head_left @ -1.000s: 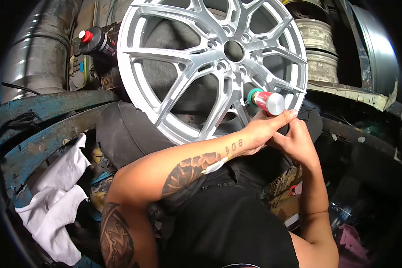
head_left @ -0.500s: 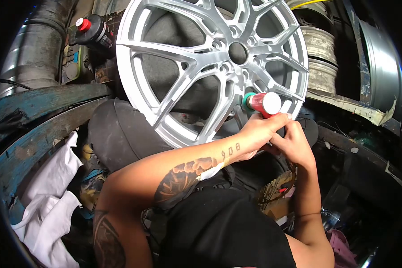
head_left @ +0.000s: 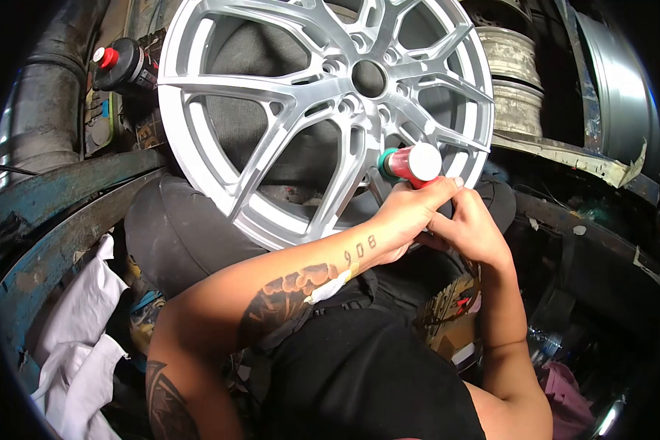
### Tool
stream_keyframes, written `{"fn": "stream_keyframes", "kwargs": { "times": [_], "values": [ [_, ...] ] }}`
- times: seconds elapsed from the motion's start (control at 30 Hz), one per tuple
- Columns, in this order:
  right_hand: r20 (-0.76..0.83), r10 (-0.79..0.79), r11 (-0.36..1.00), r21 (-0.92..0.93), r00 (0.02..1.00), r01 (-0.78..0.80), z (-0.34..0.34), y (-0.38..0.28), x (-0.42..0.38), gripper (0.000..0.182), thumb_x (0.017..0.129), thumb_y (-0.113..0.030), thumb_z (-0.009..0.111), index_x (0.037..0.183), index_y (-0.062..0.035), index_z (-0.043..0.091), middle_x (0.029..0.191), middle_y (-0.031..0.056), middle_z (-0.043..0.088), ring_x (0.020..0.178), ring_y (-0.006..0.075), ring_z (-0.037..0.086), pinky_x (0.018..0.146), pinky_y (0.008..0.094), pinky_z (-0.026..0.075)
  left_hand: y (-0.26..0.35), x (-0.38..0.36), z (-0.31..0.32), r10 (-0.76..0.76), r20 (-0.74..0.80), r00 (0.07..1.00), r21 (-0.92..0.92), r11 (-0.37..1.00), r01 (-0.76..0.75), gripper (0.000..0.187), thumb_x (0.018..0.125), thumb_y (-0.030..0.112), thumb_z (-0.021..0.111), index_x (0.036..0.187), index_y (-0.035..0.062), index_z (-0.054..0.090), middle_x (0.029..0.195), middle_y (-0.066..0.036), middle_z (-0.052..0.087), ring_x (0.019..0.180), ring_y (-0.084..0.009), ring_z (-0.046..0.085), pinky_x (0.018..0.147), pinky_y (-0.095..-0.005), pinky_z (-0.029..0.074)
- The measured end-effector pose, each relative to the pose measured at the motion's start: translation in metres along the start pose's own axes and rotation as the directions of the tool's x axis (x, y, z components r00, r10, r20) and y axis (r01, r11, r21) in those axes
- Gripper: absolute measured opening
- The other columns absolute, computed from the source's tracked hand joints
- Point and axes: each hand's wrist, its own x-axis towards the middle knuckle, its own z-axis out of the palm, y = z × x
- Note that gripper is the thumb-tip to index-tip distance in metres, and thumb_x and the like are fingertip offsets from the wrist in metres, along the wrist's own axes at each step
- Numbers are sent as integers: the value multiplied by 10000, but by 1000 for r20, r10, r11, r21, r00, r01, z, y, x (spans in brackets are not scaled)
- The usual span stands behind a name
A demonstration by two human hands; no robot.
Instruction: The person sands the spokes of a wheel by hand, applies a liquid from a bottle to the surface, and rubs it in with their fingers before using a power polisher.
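A silver multi-spoke wheel rim (head_left: 275,89) lies tilted across my knees. Over its lower right spokes is a red tool (head_left: 403,163) with a round white end and a green ring or disc at its left side, close to a spoke. My left hand (head_left: 409,213) is closed just under the tool, fingers wrapped round its lower part. Against it, my right hand (head_left: 475,226) is also closed, thumb and fingertips touching the left hand; what its fingers hold is hidden.
A black bottle with a red and white cap (head_left: 125,64) is at the upper left. White cloth (head_left: 81,315) hangs at the lower left beside a blue metal beam (head_left: 73,172). Stacked worn rims (head_left: 517,81) and a silver barrel (head_left: 623,88) are on the right.
The wheel, the tool and both hands appear shifted left in the view, along with the surroundings. Both hands keep the same grip.
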Motion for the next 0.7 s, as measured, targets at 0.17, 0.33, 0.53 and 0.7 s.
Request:
{"fn": "stream_keyframes", "kwargs": {
  "times": [0.17, 0.33, 0.53, 0.7],
  "values": [
    [58, 80, 996, -46, 995, -78, -5, -1, 0, 393, 858, -248, 755, 932, 114, 621, 605, 104, 570, 587, 92, 517, 533, 344, 462, -5, 2, 4, 24, -56, 998, -30, 999, -26, 480, 993, 377, 707, 1265, 27, 523, 1065, -106, 637, 854, -204, 733, 682, -372, 650],
    [68, 88, 996, -26, 994, -86, -3, -7, 2, 400, 859, -257, 748, 902, 116, 610, 590, 110, 550, 572, 100, 517, 525, 350, 457, -5, -1, 1, 37, -47, 998, -4, 999, -37, 493, 993, 388, 695, 1266, 12, 532, 1074, -120, 643, 879, -205, 728, 719, -363, 649],
    [102, 181, 983, -46, 978, -177, -6, -14, 1, 384, 863, -248, 741, 926, 111, 617, 616, 118, 570, 592, 106, 526, 543, 346, 462, 3, -1, 0, 11, -41, 999, 37, 999, -9, 468, 991, 388, 700, 1242, 19, 561, 1082, -107, 641, 872, -185, 716, 686, -358, 621],
    [37, 93, 995, 43, 995, -95, 0, -14, -11, 375, 875, -237, 740, 1005, 101, 644, 659, 122, 602, 619, 107, 533, 568, 342, 472, -6, -6, 6, -10, -81, 997, 53, 999, 14, 503, 981, 418, 718, 1252, 26, 559, 1123, -105, 631, 935, -165, 690, 726, -360, 608]
  ]
}}
